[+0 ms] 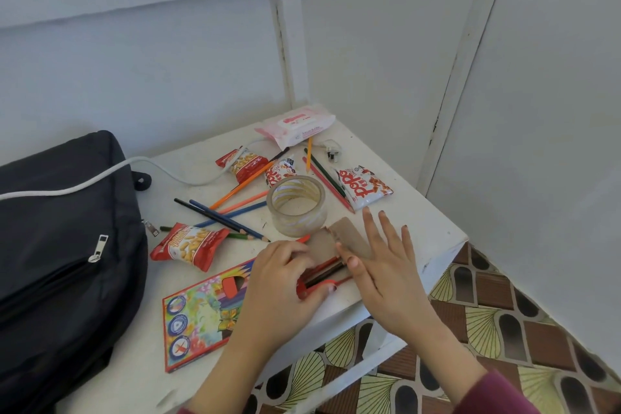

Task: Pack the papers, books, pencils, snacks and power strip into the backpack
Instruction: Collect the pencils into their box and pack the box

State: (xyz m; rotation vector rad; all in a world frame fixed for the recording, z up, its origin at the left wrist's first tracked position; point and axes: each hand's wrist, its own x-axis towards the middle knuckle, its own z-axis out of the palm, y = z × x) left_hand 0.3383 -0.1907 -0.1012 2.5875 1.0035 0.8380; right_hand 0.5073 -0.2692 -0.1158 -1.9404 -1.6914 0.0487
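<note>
Pale panelled walls (134,60) met in a corner behind a white table (420,222), with patterned floor (504,312) showing below its near edge. On the table's left lay a dark backpack (57,245), its zips closed as far as could be seen, and a white cable (168,171) ran over it and across the table to a plug (332,153) near a pink pack of wipes (297,124). Loose pencils (221,218) lay scattered around a tape roll (297,208) standing mid-table. Four snack packets sat among them: one red packet (188,245) just beside the backpack, another red packet (240,163) further back, a white packet (280,171) behind the tape and a second white packet (364,186) to its right. A colourful pencil box (201,309) lay flat at the near edge with its brown flap (351,239) open. The left hand (282,282) curled its fingers round a bundle of pencils (326,267) at the box's mouth. The right hand (386,265) held nothing; its fingers were straight and spread beside the flap, the thumb at the bundle's far end.
</note>
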